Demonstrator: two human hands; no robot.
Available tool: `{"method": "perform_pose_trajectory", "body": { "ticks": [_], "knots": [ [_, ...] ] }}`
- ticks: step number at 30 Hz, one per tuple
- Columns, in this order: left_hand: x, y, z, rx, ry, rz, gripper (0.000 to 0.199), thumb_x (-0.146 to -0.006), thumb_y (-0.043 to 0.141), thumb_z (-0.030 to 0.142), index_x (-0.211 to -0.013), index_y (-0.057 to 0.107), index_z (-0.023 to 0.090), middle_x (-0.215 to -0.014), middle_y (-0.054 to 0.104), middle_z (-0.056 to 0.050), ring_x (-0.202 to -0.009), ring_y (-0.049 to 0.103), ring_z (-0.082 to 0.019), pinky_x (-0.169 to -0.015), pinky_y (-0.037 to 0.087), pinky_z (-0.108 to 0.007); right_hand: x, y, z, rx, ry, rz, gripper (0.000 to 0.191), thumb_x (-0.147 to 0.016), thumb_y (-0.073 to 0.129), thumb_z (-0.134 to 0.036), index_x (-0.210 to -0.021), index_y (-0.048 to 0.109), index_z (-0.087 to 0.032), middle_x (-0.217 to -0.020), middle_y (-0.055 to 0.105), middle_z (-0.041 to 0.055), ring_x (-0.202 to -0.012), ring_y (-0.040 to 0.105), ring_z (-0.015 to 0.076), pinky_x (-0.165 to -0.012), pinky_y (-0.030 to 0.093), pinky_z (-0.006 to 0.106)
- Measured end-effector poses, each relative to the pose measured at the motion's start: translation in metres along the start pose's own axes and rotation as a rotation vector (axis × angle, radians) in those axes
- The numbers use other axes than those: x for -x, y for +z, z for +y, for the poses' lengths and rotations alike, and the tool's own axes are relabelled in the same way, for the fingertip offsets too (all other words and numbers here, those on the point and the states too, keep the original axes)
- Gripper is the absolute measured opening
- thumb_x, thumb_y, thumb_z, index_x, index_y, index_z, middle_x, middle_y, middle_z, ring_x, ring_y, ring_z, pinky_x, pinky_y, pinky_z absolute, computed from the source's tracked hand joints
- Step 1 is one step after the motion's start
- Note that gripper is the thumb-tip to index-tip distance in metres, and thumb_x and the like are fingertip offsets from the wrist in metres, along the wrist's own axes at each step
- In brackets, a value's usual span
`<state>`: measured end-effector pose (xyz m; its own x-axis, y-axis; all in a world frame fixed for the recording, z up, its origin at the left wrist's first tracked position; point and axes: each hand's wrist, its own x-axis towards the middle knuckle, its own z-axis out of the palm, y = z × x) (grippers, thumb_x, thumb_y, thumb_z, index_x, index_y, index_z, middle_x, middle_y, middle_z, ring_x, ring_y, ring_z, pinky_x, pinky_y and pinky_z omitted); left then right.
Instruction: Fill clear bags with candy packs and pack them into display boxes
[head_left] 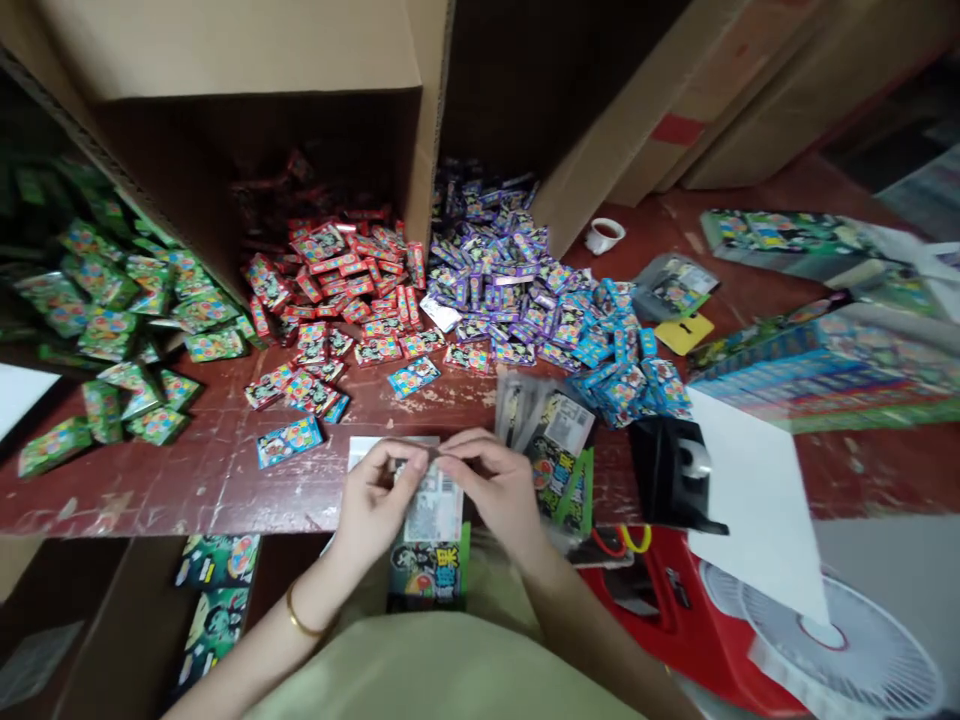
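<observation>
Pinching the pouch top w/ our L hand & R hand, fingertips nearly together; prob. light, slick, bendy, so we'd grip top corners.

I see softly, in dim light; beyond my right grip the cardboard boxes darken into deep shadow, and farther right the stacked packs smear, stretched and blurred.

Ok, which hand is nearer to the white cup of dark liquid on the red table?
Right. The right hand is on the near side of the white cup, to its left; the left hand is farther left, beside the other hand.
</observation>
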<state>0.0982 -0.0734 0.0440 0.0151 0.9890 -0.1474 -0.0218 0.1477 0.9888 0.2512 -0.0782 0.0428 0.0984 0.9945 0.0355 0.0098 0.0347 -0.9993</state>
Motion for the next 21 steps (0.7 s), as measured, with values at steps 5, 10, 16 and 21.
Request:
{"method": "perform_pose_trajectory", "body": {
  "ticks": [5, 10, 16, 21],
  "knots": [
    [-0.008, 0.009, 0.012, 0.15, -0.147, -0.016, 0.031, -0.075, 0.073, 0.046, -0.078, 0.069, 0.016, -0.067, 0.069, -0.002, -0.056, 0.058, -0.012, -0.054, 0.044, -0.023, -0.009, -0.023, 0.0, -0.044, 0.212, -0.081, 0.011, -0.075, 0.076, -0.033, -0.08, 0.077, -0.023, -0.087, 0.074, 0.0055, -0.082, 0.068, 0.0202, -0.077, 0.055, 0.034],
    [0.0, 0.017, 0.003, 0.016, 0.126, -0.098, 0.025, -0.091, 0.057, 0.036, -0.075, 0.062, 0.018, -0.08, 0.069, -0.006, -0.075, 0.063, -0.016, -0.071, 0.049, -0.027, -0.005, -0.04, 0.011, 0.005, 0.193, -0.118, 0.008, -0.076, 0.076, -0.033, -0.075, 0.076, -0.025, -0.085, 0.073, 0.0057, -0.082, 0.068, 0.0206, -0.076, 0.056, 0.034],
    [0.012, 0.004, -0.006, 0.056, 0.131, -0.153, 0.012, -0.089, 0.06, 0.027, -0.1, 0.059, 0.021, -0.101, 0.07, -0.008, -0.098, 0.066, -0.02, -0.085, 0.05, -0.031, 0.01, -0.026, 0.008, 0.122, 0.022, -0.074, 0.008, -0.076, 0.074, -0.029, -0.084, 0.076, -0.029, -0.098, 0.072, 0.0066, -0.091, 0.068, 0.0231, -0.084, 0.057, 0.04],
    [0.001, -0.01, -0.008, 0.094, 0.109, -0.062, 0.009, -0.089, 0.06, 0.03, -0.093, 0.059, 0.022, -0.103, 0.071, -0.007, -0.099, 0.067, -0.02, -0.087, 0.05, -0.032, 0.003, -0.005, 0.004, 0.015, 0.182, -0.117, 0.03, -0.072, 0.077, -0.035, -0.102, 0.072, -0.032, -0.099, 0.075, 0.0052, -0.093, 0.07, 0.0265, -0.084, 0.059, 0.043]
  ]
}}
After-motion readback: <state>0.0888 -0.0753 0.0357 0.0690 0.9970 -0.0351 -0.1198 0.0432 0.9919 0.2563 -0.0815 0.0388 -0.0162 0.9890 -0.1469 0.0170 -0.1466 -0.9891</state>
